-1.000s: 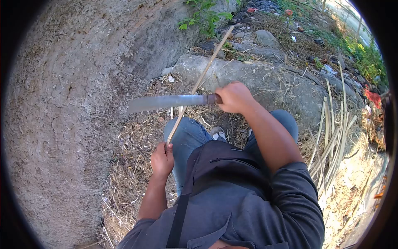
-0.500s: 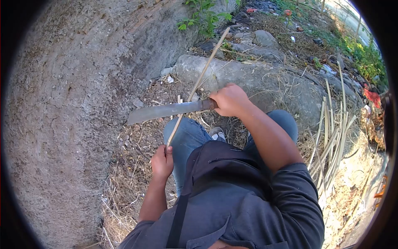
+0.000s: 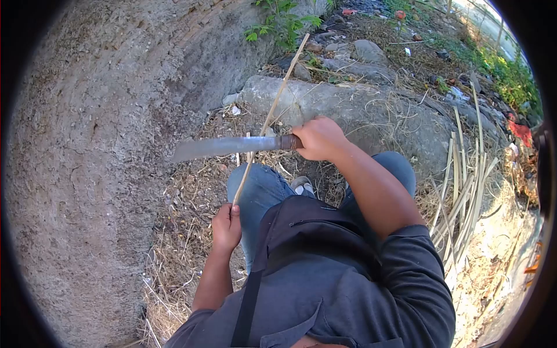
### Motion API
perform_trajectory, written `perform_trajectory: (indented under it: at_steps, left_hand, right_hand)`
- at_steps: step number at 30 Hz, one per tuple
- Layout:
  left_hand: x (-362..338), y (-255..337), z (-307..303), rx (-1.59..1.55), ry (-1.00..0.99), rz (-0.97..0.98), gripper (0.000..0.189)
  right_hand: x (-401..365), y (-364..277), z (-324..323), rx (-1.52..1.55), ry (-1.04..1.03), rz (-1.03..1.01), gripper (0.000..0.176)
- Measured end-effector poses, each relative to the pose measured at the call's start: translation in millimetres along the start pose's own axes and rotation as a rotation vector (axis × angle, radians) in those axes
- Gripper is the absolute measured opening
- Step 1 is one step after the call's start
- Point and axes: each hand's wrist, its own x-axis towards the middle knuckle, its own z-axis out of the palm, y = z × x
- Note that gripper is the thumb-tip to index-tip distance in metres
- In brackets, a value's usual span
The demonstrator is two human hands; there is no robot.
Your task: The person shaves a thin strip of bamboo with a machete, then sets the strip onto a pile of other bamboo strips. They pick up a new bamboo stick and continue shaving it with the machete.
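In the head view my left hand (image 3: 226, 228) is closed round the lower end of a long, thin bamboo strip (image 3: 280, 91), beside my left knee. The strip slants up and away toward the stone ahead. My right hand (image 3: 322, 138) grips the dark, bound handle of a machete (image 3: 229, 147). Its broad blade points left, lies across the middle of the strip and is slightly blurred toward the tip. Behind the blade, a short pale stick (image 3: 248, 139) stands up near my left knee.
A rough wall (image 3: 87, 162) rises close on my left. Ahead lies a large stone slab (image 3: 348, 107), with rocks and a green plant (image 3: 284, 24) beyond. Several split strips (image 3: 464, 191) lean at my right. Dry shavings (image 3: 180, 232) cover the ground.
The strip's far end has shifted a little to the left. The machete blade has tilted slightly, its tip now higher and blurred. Both hands keep their hold.
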Motion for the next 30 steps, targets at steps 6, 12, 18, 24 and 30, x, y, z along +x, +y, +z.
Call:
perform_trajectory:
  at_steps: [6, 12, 18, 24, 30]
  left_hand:
    - [-15.9, -30.7, -25.1, 0.085, 0.032, 0.047, 0.033]
    - [-16.4, -42.6, -28.7, 0.183, 0.01, 0.056, 0.031]
    - [-14.6, -24.9, -17.7, 0.033, -0.025, 0.012, 0.032]
    - [-22.8, -43.7, -44.3, 0.058, 0.001, 0.016, 0.033]
    - [-30.5, -59.5, -44.6, 0.115, 0.005, 0.05, 0.029]
  right_hand:
    - [2.8, 42.4, -13.4, 0.148, 0.064, 0.396, 0.023]
    - [-6.1, 53.1, -9.2, 0.135, 0.116, 0.516, 0.025]
    - [-4.7, 7.5, -2.0, -0.024, 0.009, 0.063, 0.02]
    - [-3.6, 50.3, -8.3, 0.079, 0.117, 0.3, 0.022]
    - [-3.4, 63.3, -15.8, 0.17, 0.151, 0.539, 0.024]
